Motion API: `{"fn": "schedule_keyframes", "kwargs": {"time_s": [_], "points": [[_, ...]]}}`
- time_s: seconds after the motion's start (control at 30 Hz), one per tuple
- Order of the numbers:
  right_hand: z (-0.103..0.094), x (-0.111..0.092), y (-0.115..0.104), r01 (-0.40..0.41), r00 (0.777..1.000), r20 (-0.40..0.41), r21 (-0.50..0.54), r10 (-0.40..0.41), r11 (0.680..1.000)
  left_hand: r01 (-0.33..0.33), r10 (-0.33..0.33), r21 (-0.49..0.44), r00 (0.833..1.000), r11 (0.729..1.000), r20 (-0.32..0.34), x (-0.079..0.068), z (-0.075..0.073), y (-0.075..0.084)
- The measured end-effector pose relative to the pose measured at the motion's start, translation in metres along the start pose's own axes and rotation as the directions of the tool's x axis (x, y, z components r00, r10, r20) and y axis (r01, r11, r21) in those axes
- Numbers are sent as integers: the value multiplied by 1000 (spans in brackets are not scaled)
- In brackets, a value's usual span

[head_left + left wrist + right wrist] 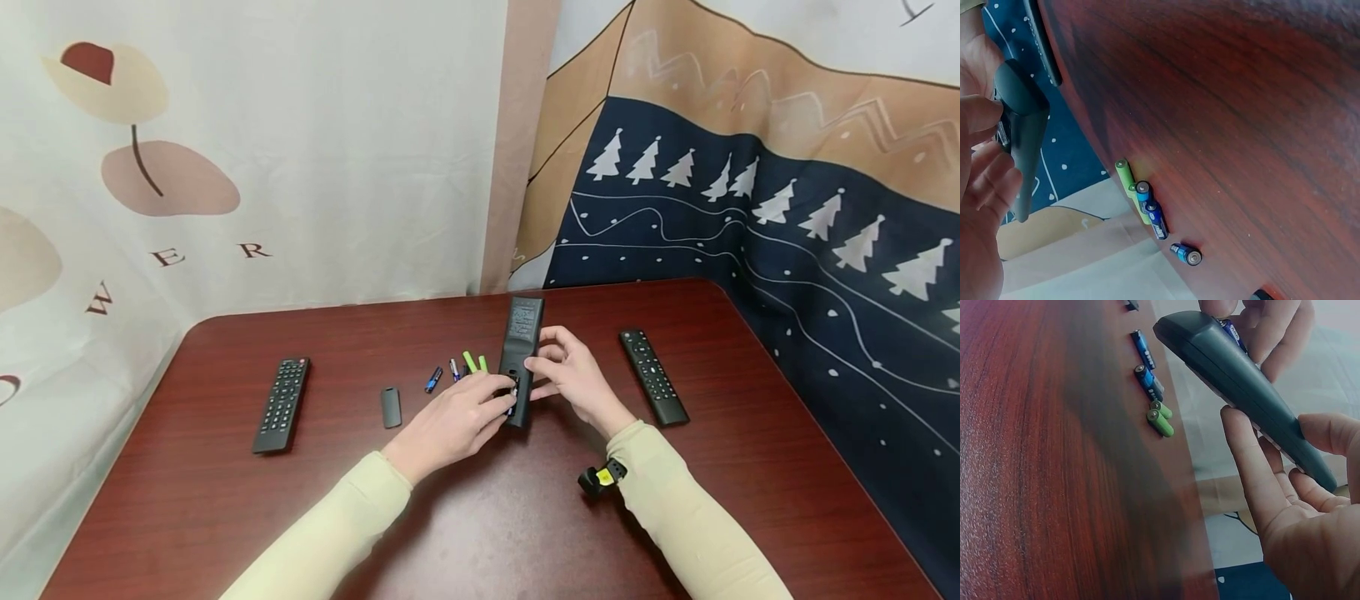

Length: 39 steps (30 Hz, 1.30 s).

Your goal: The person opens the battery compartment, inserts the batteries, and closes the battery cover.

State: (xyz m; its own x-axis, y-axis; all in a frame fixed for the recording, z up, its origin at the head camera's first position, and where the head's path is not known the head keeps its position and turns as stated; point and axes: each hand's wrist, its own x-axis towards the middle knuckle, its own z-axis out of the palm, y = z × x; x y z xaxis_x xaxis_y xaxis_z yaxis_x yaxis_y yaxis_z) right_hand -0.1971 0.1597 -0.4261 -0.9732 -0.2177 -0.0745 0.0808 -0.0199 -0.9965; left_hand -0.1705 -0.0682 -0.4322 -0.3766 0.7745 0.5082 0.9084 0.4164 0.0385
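My right hand holds a black remote control above the table, its back turned up and the battery compartment uncovered. In the right wrist view, the thumb lies on one face of the remote and the fingers on the button side. At the compartment end is my left hand, its thumb and fingers about a blue battery at the opening. Those fingers partly hide the compartment. A small dark battery cover lies on the table left of the hands.
Behind the left hand lie loose batteries: a blue one, other blue ones, and green ones. One black remote lies at the left, another at the right. Curtains hang behind the brown table.
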Motion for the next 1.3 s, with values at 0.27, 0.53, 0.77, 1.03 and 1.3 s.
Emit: {"fn": "schedule_keyframes", "kwargs": {"time_s": [0.27,0.53,0.77,1.03,1.3], "points": [[0,1,3,2,1000,2,9,-2,1000,10,-10,3,1000,1000,16,1,0,1],[0,2,6,3,1000,8,-3,-3,1000,-2,3,18,999,1000,-37,2,0,1],[0,3,7,12,1000,14,2,-12,1000,24,-22,29,998,999,-55,5,-1,0],[0,2,6,15,1000,16,-8,-15,1000,55,-50,62,996,997,-80,5,0,-2],[3,3,3,16,1000,19,-14,-16,1000,66,-60,67,995,996,-80,7,-3,-2]]}}
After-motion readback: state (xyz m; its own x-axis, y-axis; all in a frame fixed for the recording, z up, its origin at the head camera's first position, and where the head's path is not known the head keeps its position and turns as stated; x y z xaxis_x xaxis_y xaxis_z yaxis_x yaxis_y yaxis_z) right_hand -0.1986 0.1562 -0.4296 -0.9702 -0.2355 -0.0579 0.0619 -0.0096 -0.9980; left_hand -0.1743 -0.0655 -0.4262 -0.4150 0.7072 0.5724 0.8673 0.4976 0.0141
